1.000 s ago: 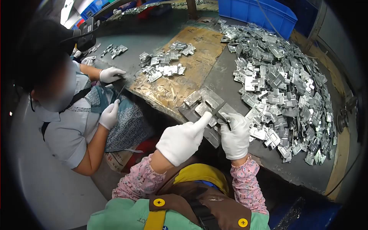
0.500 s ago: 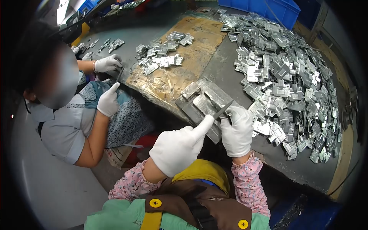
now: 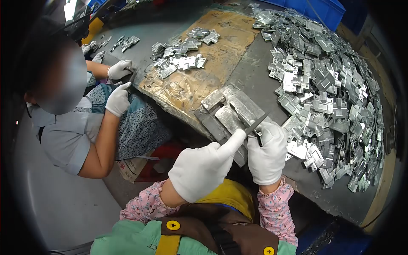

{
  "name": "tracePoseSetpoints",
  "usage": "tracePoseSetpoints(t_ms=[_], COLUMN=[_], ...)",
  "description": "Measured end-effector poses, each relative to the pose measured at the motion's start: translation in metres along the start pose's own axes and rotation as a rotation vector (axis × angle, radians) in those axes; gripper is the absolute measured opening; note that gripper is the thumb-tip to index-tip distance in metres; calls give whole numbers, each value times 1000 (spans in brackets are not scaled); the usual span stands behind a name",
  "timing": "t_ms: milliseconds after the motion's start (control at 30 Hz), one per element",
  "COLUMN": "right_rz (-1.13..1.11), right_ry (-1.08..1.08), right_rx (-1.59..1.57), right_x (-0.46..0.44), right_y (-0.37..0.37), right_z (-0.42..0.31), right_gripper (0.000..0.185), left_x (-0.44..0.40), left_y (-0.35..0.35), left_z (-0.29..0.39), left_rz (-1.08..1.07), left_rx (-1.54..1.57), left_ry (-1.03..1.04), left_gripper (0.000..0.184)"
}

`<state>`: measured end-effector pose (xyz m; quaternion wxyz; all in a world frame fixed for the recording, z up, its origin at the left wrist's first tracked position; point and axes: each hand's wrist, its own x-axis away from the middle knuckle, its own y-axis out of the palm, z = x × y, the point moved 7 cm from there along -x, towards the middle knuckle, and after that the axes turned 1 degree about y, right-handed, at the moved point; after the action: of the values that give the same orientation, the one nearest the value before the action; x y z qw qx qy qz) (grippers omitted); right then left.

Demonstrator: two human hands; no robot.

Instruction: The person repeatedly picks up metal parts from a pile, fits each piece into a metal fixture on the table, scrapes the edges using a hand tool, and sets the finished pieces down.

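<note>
My left hand [image 3: 204,170], in a white glove, is closed round a dark pointed file [image 3: 257,123], its index finger stretched along the tool. The file's tip points up and to the right, across my right hand. My right hand [image 3: 268,153], also gloved, has its fingers curled round a small metal part [image 3: 254,135], which is mostly hidden by the fingers and the file. Just beyond both hands, a worn metal block fixture [image 3: 229,117] lies at the table's near edge.
A large heap of silvery metal parts [image 3: 327,97] covers the right side of the table. A smaller pile [image 3: 182,53] lies on brown cardboard [image 3: 212,76]. At the left a co-worker [image 3: 102,123] with white gloves holds a dark tool. A blue bin [image 3: 325,12] stands at the back.
The view has shifted slightly. My two hands stay together, with the file and metal part a little further right and lower in view. The co-worker's hands have moved slightly.
</note>
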<state>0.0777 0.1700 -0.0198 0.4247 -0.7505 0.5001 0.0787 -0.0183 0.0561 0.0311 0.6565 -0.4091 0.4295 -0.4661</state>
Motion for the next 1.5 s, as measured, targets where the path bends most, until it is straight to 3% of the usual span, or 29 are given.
tracePoseSetpoints(t_ms=[933,1500], right_rz=[57,19], right_ry=[-34,-8], right_rx=[6,5], right_x=[1,0], right_y=[-1,-1], right_z=[-2,-3], right_gripper=[22,22], left_x=[-10,-10], left_y=[8,9], left_z=[2,-1], left_rz=[73,114], left_rx=[30,78], left_ry=[17,65], left_gripper=[51,61])
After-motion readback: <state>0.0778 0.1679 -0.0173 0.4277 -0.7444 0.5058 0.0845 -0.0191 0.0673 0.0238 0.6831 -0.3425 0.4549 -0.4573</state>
